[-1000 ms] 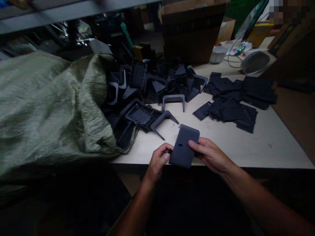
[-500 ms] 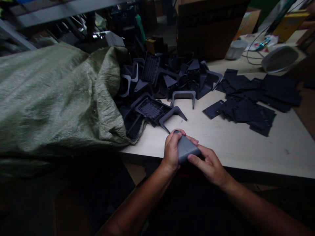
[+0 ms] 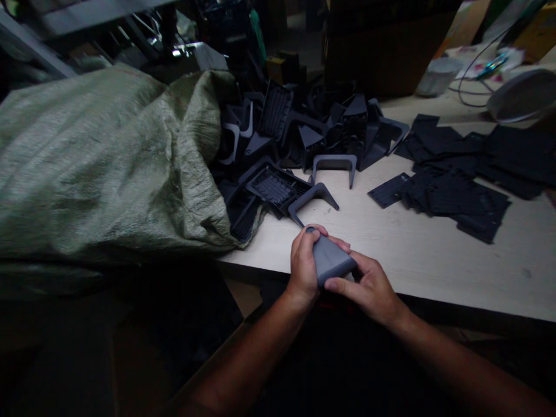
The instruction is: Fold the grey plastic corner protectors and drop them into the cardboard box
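Both my hands are close together over the front edge of the pale table, gripping a matte grey moulded plastic piece (image 3: 330,260). My left hand (image 3: 303,260) wraps its fingers around the far end of the piece. My right hand (image 3: 367,289) presses its thumb and fingers against the near end. The piece is tilted, and my fingers hide part of it. A grey U-shaped plastic bracket (image 3: 313,200) lies just beyond my hands, at the edge of a heap of dark plastic parts (image 3: 299,139).
A green woven sack (image 3: 108,162) spills dark parts onto the left of the table (image 3: 434,260). Another U-shaped bracket (image 3: 334,165) stands nearby. Flat black plastic plates (image 3: 452,194) lie at right. A cardboard box (image 3: 382,46) and a white round object (image 3: 523,95) stand behind.
The grey piece has turned from a flat, broad-face view to a tilted position, with both hands closing around it. The whole scene has shifted right in view as the head turned.
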Tool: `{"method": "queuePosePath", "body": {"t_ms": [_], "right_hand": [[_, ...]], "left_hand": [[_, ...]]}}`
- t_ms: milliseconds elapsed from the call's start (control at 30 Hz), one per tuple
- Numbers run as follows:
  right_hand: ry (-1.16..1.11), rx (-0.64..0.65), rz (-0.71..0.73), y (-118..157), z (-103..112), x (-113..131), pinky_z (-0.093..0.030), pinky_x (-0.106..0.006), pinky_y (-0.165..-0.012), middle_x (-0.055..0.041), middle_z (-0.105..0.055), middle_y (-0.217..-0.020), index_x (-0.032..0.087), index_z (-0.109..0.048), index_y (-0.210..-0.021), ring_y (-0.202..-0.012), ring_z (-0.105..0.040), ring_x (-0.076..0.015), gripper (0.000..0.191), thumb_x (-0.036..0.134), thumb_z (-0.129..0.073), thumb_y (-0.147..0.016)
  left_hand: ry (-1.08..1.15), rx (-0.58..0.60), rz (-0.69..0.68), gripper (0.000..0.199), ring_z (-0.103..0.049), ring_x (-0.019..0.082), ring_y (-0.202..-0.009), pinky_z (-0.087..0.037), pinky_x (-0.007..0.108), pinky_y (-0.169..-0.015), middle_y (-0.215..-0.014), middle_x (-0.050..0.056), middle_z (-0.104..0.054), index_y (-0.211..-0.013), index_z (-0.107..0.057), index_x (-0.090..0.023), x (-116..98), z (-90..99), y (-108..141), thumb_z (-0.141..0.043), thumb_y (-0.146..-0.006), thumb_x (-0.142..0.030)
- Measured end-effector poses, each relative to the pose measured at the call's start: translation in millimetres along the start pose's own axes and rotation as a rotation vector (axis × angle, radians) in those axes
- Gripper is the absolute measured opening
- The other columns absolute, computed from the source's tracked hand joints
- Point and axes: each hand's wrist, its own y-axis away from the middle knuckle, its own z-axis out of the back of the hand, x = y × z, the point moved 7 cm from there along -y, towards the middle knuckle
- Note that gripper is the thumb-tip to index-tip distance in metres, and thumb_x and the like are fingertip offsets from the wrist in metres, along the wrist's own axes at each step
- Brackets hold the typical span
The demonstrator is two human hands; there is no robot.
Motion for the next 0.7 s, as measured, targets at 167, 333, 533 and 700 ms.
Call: {"method": "queuePosePath", "body": {"t_ms": [167,333,533,700], "right_hand": [[0.034,-0.041,0.071,-2,-5,9,-0.053,-0.033,-0.083,-0.0047,-0.071,-0.096,0.018,-0.076,-0.099,-0.091,-0.064,-0.0256,0.040,0.044,-0.095,-0.075],[-0.026,0.064,-0.053,-7,-20,2,-0.057,-0.039,-0.091,-0.0074,-0.074,-0.107,0.019,-0.078,-0.104,-0.102,-0.068,-0.0298,0.044,0.050,-0.093,-0.077],[0.151,0.201,-0.073,-5,-16,-11,-0.053,-0.046,-0.101,-0.0084,-0.076,-0.113,0.024,-0.079,-0.111,-0.108,-0.069,-0.0335,0.044,0.054,-0.089,-0.081],[0.258,-0.046,-0.251,-15,60,-43,-0.049,-0.057,-0.105,-0.0168,-0.077,-0.117,0.029,-0.083,-0.103,-0.116,-0.069,-0.0432,0.048,0.068,-0.086,-0.075]], "left_hand": [[-0.006,0.023,-0.003,0.015,-0.076,0.027,-0.086,-0.057,0.038,-0.085,-0.070,0.004,-0.076,-0.092,-0.057,-0.023,-1,5.2,1,-0.054,-0.092,-0.038],[-0.002,-0.060,0.045,0.016,-0.075,0.027,-0.082,-0.057,0.039,-0.084,-0.070,0.005,-0.076,-0.090,-0.057,-0.023,1,20.8,3,-0.054,-0.091,-0.038],[-0.149,0.040,0.045,0.017,-0.074,0.026,-0.080,-0.055,0.036,-0.079,-0.067,0.006,-0.074,-0.087,-0.057,-0.023,-30,54.3,33,-0.045,-0.095,-0.031],[-0.475,0.210,0.387,0.025,-0.070,0.022,-0.066,-0.051,0.030,-0.064,-0.071,0.006,-0.074,-0.093,-0.059,-0.023,-17,124.2,89,-0.050,-0.099,-0.046]]}}
